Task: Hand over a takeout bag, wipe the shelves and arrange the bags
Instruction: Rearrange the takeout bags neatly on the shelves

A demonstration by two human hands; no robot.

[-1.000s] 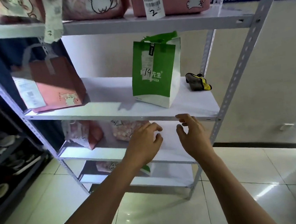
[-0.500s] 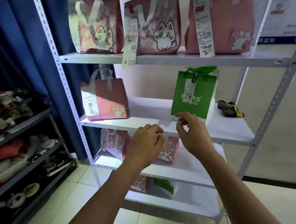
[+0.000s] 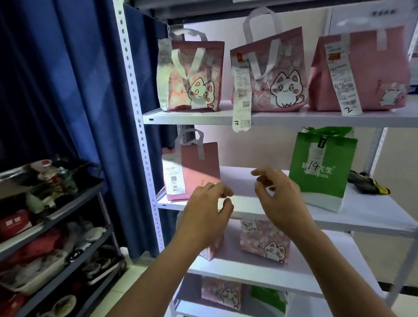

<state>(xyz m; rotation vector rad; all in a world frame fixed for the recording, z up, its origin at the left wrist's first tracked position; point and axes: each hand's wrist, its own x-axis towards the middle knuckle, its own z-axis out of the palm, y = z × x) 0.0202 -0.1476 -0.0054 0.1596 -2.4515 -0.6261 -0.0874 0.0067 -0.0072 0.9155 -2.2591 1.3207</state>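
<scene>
**Both hands raised, empty, before the middle shelf**

Head view: the left hand (image 3: 203,215) and right hand (image 3: 279,200) hover side by side in front of the second shelf (image 3: 363,217) of a white metal rack, fingers loosely curled, gripping nothing and not touching each other. On that shelf a plain pink bag (image 3: 194,172) stands at the left end and a green bag (image 3: 322,169) marked 14 stands upright toward the right, with a dark and yellow object (image 3: 368,183) just beside it. The top shelf (image 3: 198,116) carries 3 pink cat bags (image 3: 271,74), receipts hanging off 2 of them. Lower shelves hold more pink cat bags and another green one. A blue curtain (image 3: 67,95) hangs left of the rack, beside a dark cluttered cart (image 3: 42,227).
</scene>
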